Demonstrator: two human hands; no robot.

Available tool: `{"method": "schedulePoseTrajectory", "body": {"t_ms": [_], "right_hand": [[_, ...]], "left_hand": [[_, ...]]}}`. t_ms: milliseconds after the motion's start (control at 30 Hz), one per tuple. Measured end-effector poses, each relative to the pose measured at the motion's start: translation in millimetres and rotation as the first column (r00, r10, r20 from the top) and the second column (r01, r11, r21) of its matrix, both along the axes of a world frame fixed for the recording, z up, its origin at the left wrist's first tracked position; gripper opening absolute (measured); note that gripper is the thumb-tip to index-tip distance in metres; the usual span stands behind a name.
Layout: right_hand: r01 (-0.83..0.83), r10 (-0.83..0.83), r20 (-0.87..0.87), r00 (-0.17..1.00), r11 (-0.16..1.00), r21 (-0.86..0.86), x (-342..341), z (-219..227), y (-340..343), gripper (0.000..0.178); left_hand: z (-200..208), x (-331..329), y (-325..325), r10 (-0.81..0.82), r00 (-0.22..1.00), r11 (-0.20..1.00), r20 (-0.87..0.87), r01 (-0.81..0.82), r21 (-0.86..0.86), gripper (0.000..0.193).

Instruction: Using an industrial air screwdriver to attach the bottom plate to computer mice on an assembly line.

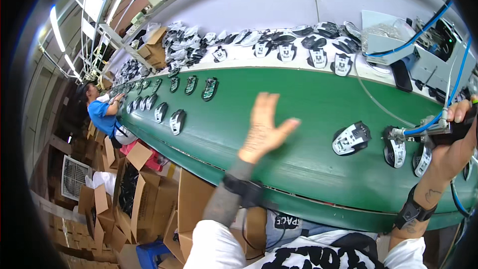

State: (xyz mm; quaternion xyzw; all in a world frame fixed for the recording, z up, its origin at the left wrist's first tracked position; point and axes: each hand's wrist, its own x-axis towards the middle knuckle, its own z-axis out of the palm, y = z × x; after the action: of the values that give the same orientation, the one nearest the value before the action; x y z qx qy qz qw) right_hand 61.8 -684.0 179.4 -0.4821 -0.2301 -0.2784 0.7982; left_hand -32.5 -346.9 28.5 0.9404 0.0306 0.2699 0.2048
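My left hand [263, 127] is stretched out above the green belt [279, 169], thumb and fingers apart and nothing in it. My right hand [450, 154], at the far right, is wrapped round the black body of a screwdriver [429, 130] with a metal nose and a blue hose. Its tip points left, over a white and black computer mouse shell [395, 152]; I cannot tell whether they touch. Another mouse shell [422, 160] lies just under the tool. Between my hands sits a mouse shell [351, 138] with its white inner frame facing up.
More mouse shells [177, 122] and green circuit-board pieces [209, 89] line the belt at left. Heaped shells cover the white ledge [231, 60] behind. A screw-feeder machine [433, 45] stands back right. Open cardboard boxes [149, 199] fill the floor. A person in blue [102, 114] works far left.
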Motion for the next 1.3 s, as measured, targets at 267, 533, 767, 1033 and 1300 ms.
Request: {"method": "schedulePoseTrajectory", "body": {"t_ms": [267, 533, 767, 1033, 1300], "right_hand": [[-0.189, 0.189, -0.023, 0.982, 0.982, -0.01, -15, -19, 26, 0.04], [-0.09, 0.091, 0.015, 0.996, 0.995, -0.044, -14, -22, 32, 0.049], [-0.133, 0.133, 0.002, 0.991, 0.989, -0.058, -13, -23, 37, 0.049], [-0.135, 0.135, 0.003, 0.991, 0.99, -0.048, -19, -11, 30, 0.054], [-0.164, 0.163, 0.032, 0.986, 0.987, 0.004, -23, -7, 24, 0.043]], "left_hand": [[-61, -116, 305, 0.957, 0.281, 0.265, 0.064, -0.946, 0.188, 0.078], [-15, -4, 271, 0.612, 0.79, 0.791, 0.038, -0.611, -0.032, 0.069], [-27, 65, 261, 0.743, 0.566, 0.659, -0.357, -0.71, 0.247, 0.068], [-32, 54, 263, 0.597, 0.741, 0.802, -0.307, -0.542, 0.251, 0.058], [8, 69, 66, -0.09, 0.896, 0.792, -0.436, -0.201, -0.577, 0.052]]}}
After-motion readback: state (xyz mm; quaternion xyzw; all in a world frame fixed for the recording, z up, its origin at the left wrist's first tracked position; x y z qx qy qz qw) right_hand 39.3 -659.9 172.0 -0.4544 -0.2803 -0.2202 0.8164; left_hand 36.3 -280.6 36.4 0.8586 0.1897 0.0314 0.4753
